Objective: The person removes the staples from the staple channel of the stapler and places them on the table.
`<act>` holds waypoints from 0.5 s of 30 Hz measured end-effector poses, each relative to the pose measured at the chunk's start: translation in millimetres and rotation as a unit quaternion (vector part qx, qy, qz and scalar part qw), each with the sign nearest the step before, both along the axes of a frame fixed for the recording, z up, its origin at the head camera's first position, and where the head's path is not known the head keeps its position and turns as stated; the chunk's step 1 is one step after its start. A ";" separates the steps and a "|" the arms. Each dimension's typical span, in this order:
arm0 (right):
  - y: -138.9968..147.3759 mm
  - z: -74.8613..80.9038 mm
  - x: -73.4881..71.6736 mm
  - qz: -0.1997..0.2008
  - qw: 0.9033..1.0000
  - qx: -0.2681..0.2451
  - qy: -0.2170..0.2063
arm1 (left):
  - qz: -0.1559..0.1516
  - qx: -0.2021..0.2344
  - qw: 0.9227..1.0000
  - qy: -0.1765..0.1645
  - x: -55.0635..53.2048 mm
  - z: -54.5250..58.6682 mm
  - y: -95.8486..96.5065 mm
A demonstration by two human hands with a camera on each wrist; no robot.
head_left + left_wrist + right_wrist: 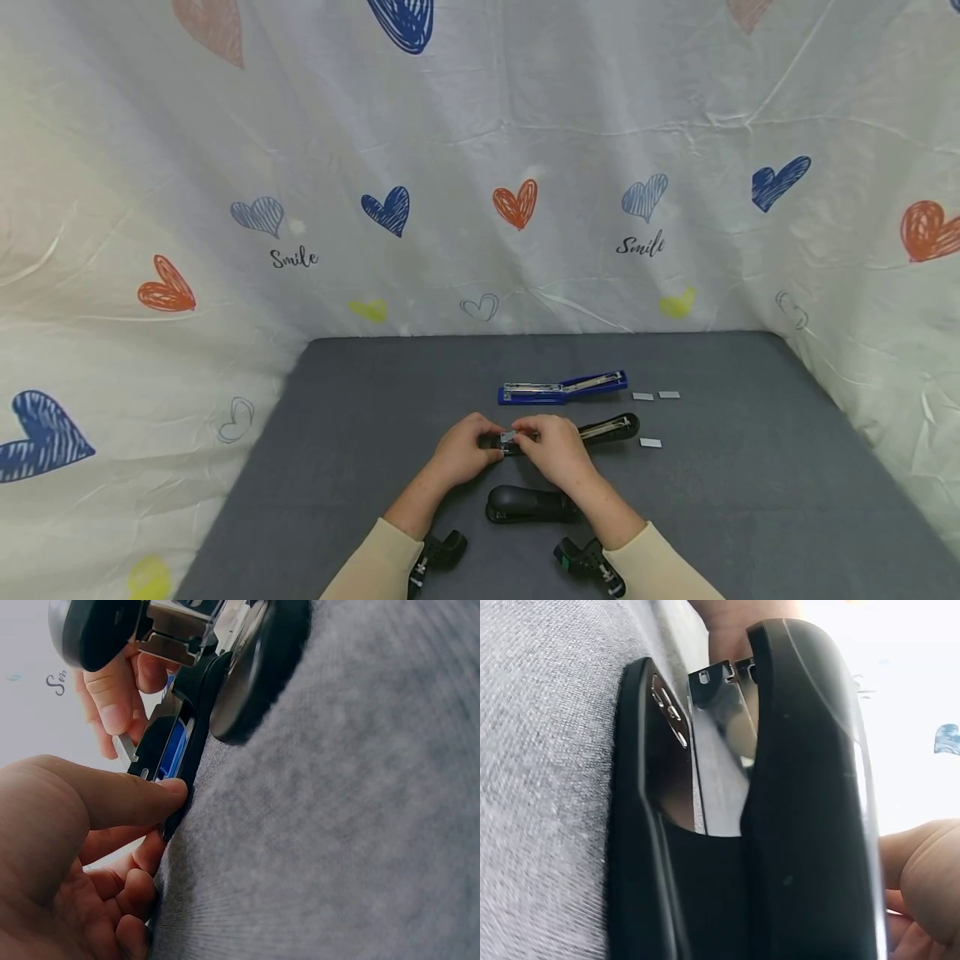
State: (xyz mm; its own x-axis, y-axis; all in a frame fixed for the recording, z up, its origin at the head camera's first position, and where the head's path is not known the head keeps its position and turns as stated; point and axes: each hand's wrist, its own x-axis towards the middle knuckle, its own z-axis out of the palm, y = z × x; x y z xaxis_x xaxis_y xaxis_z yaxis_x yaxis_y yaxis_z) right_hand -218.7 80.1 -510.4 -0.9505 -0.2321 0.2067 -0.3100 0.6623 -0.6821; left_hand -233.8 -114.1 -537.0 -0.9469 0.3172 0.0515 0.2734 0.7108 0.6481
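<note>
Probably stiff and fairly light, the open black stapler lies lower centre of the frame; left hand pinches its left end, right hand a brittle-looking staple strip, best held by its sides.

A black stapler on grey cloth partly hides the right grip.

Beneath the fingers spreads a grey, fabric-textured tabletop. Beyond them — and out to both sides — hangs a creased white sheet printed with coloured hearts and "Smile" lettering, warmer-lit to their left.
</note>
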 end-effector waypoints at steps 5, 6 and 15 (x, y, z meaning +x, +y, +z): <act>4.7 5.3 -0.5 -0.001 0.999 -0.027 -0.037 | 0.000 -0.001 1.000 0.003 -0.2 -1.4 -0.3; 6.1 6.8 -0.6 -0.003 0.999 -0.029 -0.043 | 0.000 -0.001 1.000 0.003 -0.2 -1.7 -0.2; 29.0 34.0 -4.0 -0.018 0.993 -0.066 -0.096 | 0.007 -0.003 1.000 -0.009 -0.5 -0.7 0.7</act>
State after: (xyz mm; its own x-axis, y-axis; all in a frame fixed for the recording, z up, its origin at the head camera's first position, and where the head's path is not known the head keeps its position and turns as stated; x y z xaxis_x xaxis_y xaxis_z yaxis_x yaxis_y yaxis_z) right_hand -222.6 109.1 -476.4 -0.9825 -0.1801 0.0481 -0.1443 0.5713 -0.8080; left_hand -234.3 -113.4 -537.7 -0.9521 0.3040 0.0327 0.2517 0.7188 0.6480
